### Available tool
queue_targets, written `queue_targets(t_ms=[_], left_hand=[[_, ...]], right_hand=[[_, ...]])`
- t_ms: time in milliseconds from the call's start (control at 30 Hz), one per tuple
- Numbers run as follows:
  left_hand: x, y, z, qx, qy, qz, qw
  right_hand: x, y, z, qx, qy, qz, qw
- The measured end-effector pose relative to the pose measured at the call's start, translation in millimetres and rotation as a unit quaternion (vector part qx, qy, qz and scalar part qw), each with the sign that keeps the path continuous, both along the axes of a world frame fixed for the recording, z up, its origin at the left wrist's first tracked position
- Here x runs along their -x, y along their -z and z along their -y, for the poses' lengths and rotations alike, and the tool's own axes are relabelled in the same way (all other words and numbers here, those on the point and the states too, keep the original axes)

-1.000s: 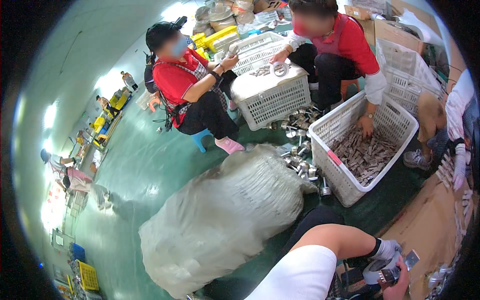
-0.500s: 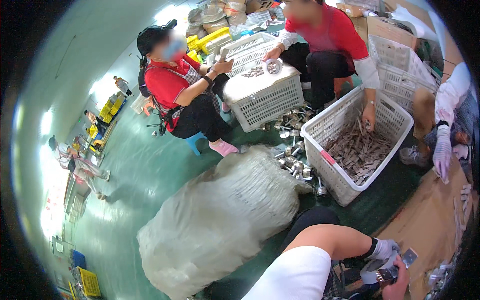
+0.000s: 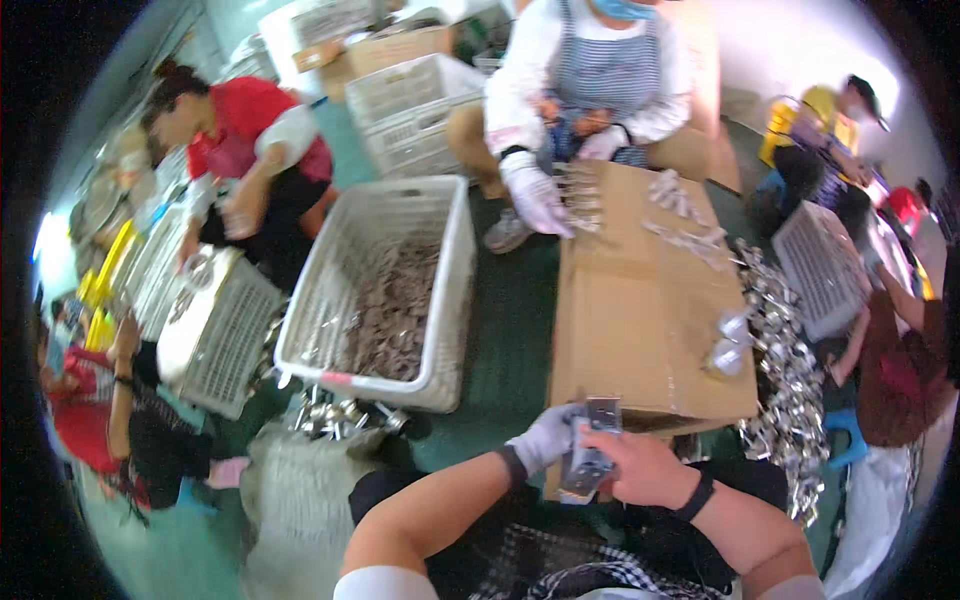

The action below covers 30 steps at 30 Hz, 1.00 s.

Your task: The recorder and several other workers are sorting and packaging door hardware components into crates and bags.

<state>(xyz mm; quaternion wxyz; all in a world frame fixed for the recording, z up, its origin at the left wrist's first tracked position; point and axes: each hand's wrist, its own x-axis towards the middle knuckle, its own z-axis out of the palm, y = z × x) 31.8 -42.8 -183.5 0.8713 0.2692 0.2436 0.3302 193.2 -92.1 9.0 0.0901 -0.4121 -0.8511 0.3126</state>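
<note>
Shiny silver piece point(image 3: 586, 468): was between both hands, at the cardboard box's near edge.
Gloved left hand point(image 3: 545, 440): had its fingers clamped on the piece's left side.
Bare right hand point(image 3: 648, 468): had its fingers clamped on its right side.
Cardboard box point(image 3: 625, 320): bore slim pale pieces point(image 3: 683, 240).
White crate point(image 3: 328, 265): stood left, holding brownish pieces point(image 3: 395, 315).

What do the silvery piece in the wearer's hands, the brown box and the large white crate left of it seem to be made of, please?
Silvery piece: probably polished metal, given its mirror-like shine, though coated plastic is possible.
Brown box: likely cardboard, mostly matte, with plain brown faces.
White crate: apparently moulded plastic, smooth, judging by its slotted walls.
</note>
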Motion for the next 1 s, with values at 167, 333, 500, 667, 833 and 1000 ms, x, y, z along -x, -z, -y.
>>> queue_targets(t_ms=[167,333,500,667,833,1000], left_hand=[[14,-20,16,0.016,-0.026,-0.049,0.998],[19,-50,19,0.035,-0.035,-0.075,0.996],[26,-62,17,0.058,-0.002,-0.049,0.997],[29,-44,11,0.158,-0.003,0.107,0.982],[46,-42,5,0.226,0.034,0.147,0.962],[36,-51,15,-0.151,0.005,-0.204,0.967]], right_hand=[[2,10,7,-0.015,-0.015,-0.028,0.999],[5,11,6,-0.020,-0.013,-0.038,0.999],[2,7,1,0.011,0.006,-0.053,0.998],[-11,9,-25,-0.014,0.167,-0.046,0.985],[-28,24,-47,-0.040,0.295,0.010,0.955],[-44,38,-51,-0.061,0.349,0.014,0.935]])
